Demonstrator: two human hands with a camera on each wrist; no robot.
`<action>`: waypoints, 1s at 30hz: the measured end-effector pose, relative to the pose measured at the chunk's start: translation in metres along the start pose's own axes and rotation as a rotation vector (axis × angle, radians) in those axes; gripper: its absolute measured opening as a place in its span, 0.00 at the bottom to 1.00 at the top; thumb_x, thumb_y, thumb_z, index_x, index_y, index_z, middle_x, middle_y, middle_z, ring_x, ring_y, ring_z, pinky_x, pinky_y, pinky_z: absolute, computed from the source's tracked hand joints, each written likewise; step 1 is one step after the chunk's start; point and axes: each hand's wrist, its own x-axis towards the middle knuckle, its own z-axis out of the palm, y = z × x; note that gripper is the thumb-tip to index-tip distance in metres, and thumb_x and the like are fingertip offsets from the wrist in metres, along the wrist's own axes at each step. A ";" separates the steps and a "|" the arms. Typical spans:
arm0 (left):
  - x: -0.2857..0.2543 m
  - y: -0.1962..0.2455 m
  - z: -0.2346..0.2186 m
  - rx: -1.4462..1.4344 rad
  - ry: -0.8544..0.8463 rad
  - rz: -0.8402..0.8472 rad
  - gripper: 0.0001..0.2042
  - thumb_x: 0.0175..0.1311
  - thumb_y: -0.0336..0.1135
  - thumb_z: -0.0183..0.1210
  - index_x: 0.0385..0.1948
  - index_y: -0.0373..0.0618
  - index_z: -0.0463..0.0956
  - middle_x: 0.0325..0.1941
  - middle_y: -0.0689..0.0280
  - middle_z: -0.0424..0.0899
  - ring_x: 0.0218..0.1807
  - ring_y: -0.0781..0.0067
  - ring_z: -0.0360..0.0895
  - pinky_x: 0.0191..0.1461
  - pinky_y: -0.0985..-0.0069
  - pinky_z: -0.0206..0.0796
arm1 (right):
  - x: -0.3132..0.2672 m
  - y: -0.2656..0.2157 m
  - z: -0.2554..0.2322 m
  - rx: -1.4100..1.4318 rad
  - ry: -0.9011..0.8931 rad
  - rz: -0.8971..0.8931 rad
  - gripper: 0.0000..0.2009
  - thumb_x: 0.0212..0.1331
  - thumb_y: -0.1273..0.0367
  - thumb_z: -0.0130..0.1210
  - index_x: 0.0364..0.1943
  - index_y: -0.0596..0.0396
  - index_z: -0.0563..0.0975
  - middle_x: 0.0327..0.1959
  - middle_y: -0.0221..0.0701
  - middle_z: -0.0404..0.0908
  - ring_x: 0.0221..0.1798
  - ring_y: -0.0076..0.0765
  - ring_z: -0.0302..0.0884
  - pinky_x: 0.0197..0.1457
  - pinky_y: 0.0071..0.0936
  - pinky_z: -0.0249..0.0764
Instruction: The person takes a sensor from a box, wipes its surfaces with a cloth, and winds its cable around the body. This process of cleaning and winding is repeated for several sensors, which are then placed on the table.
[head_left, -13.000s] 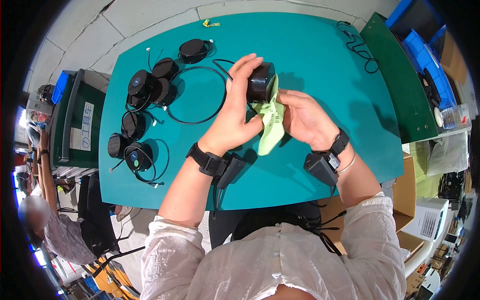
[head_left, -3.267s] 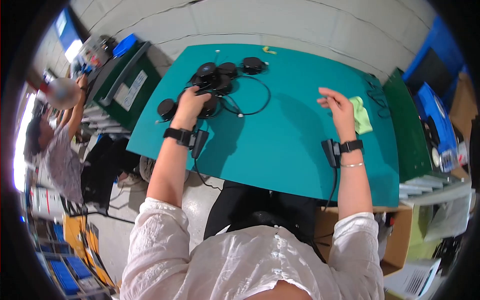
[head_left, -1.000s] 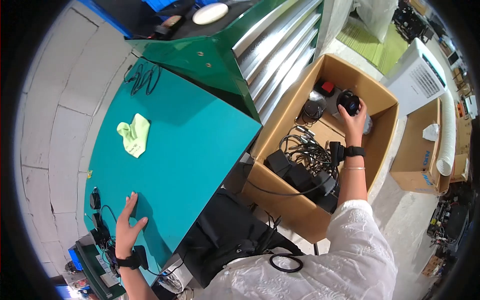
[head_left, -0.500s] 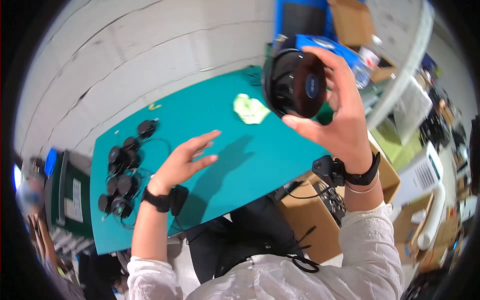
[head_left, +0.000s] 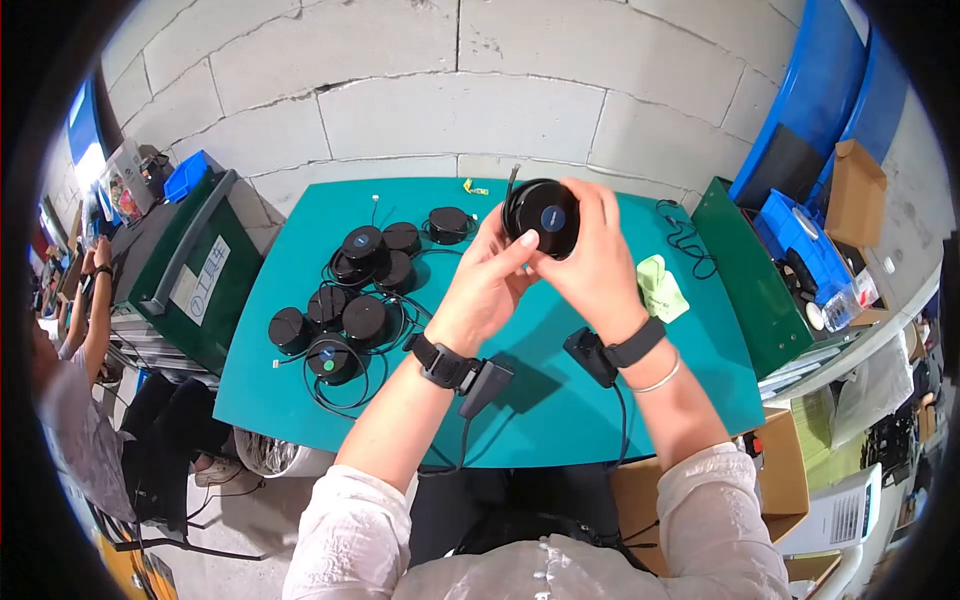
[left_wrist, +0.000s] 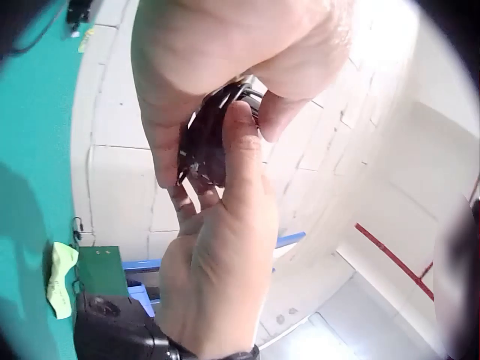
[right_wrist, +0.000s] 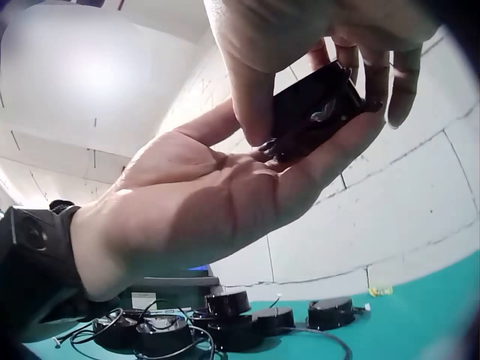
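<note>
Both hands hold a round black puck-shaped device [head_left: 560,240] with a blue oval label, raised over the table. A black cable is wound round its side, its end sticking up. My left hand [head_left: 485,290] grips it from the left, thumb on the face by the label. From the right, my right hand [head_left: 598,265] curls its fingers over the top edge. In the left wrist view the device [left_wrist: 206,142] is partly hidden between both hands. The right wrist view shows the dark side of the device [right_wrist: 311,112] between the fingers.
Several similar black devices [head_left: 364,320] with cables sit clustered on the left of the green table [head_left: 540,400]. A light green cloth [head_left: 662,288] and a coiled black cable [head_left: 690,245] lie at right. A cardboard box [head_left: 785,465] stands below. Another person [head_left: 75,410] is at left.
The cloth was let go onto the table's right. My right hand lifted the device from the box and brought it over the table; my left hand came in and took hold too.
</note>
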 end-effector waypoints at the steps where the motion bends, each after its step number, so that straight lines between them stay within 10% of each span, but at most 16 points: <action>1: 0.003 -0.009 -0.009 -0.013 0.042 -0.045 0.23 0.66 0.37 0.57 0.62 0.45 0.63 0.53 0.68 0.74 0.51 0.77 0.74 0.56 0.68 0.68 | -0.005 0.008 0.007 -0.016 -0.018 0.032 0.36 0.38 0.68 0.70 0.57 0.56 0.66 0.53 0.42 0.66 0.55 0.52 0.72 0.54 0.40 0.75; 6: 0.009 -0.038 -0.052 -0.137 0.061 -0.211 0.22 0.69 0.39 0.54 0.61 0.42 0.63 0.56 0.63 0.75 0.53 0.70 0.76 0.50 0.71 0.75 | -0.024 0.060 0.020 0.249 -0.160 0.063 0.38 0.43 0.66 0.70 0.62 0.54 0.65 0.57 0.39 0.64 0.55 0.44 0.71 0.52 0.36 0.76; 14: 0.008 -0.064 -0.071 -0.015 0.095 -0.341 0.20 0.65 0.38 0.59 0.54 0.40 0.65 0.49 0.59 0.78 0.47 0.65 0.81 0.47 0.67 0.78 | -0.051 0.117 0.023 1.171 -0.259 0.621 0.25 0.68 0.57 0.50 0.63 0.55 0.66 0.51 0.30 0.75 0.50 0.24 0.73 0.53 0.27 0.72; 22: 0.005 -0.072 -0.080 0.160 0.101 -0.330 0.24 0.60 0.42 0.64 0.54 0.40 0.66 0.50 0.59 0.78 0.48 0.64 0.81 0.43 0.58 0.81 | -0.057 0.126 0.027 1.065 -0.331 0.649 0.20 0.67 0.62 0.53 0.58 0.57 0.71 0.46 0.31 0.79 0.49 0.26 0.76 0.52 0.28 0.73; 25: 0.004 -0.068 -0.076 0.135 0.137 -0.294 0.20 0.61 0.32 0.62 0.53 0.40 0.68 0.46 0.59 0.81 0.46 0.69 0.82 0.43 0.71 0.80 | -0.058 0.127 0.029 1.065 -0.337 0.593 0.20 0.65 0.65 0.55 0.59 0.58 0.71 0.50 0.33 0.78 0.53 0.28 0.75 0.58 0.29 0.71; 30: 0.002 -0.066 -0.079 0.298 0.153 -0.240 0.26 0.57 0.28 0.64 0.59 0.39 0.68 0.53 0.61 0.79 0.54 0.70 0.77 0.58 0.70 0.70 | -0.057 0.127 0.026 1.059 -0.348 0.580 0.21 0.63 0.68 0.57 0.59 0.58 0.71 0.55 0.34 0.76 0.59 0.31 0.72 0.64 0.30 0.66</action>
